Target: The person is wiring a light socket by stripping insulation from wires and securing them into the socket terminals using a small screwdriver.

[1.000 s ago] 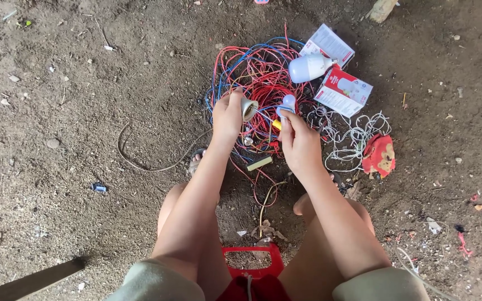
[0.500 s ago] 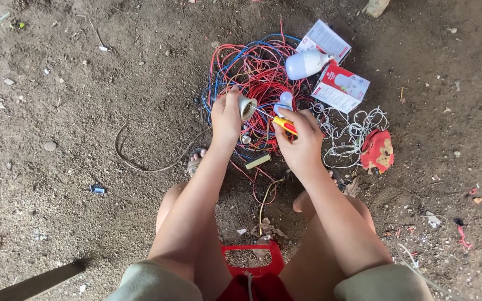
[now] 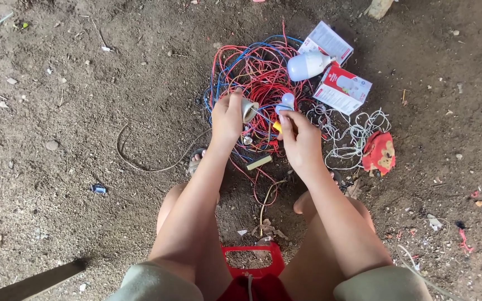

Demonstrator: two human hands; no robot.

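I look down at bare dirt ground between my knees. My left hand (image 3: 227, 118) grips a small cone-shaped beige lamp holder (image 3: 248, 109) with wires running from it. My right hand (image 3: 298, 138) holds a screwdriver with a yellow and pale blue handle (image 3: 283, 107), its tip pointing toward the holder. Both hands hover over a tangled pile of red and blue wires (image 3: 255, 78). A white bulb (image 3: 307, 65) lies just beyond the pile.
Two red-and-white cardboard boxes (image 3: 342, 88) lie at the far right of the wires. White coiled wire (image 3: 350, 132) and a red crumpled wrapper (image 3: 379, 153) sit to the right. A red plastic stool (image 3: 252, 262) is under me. A thin cable (image 3: 140, 161) curves left.
Both hands have shifted slightly downward and closer together; the screwdriver is now tilted more toward the lamp holder in my left hand.
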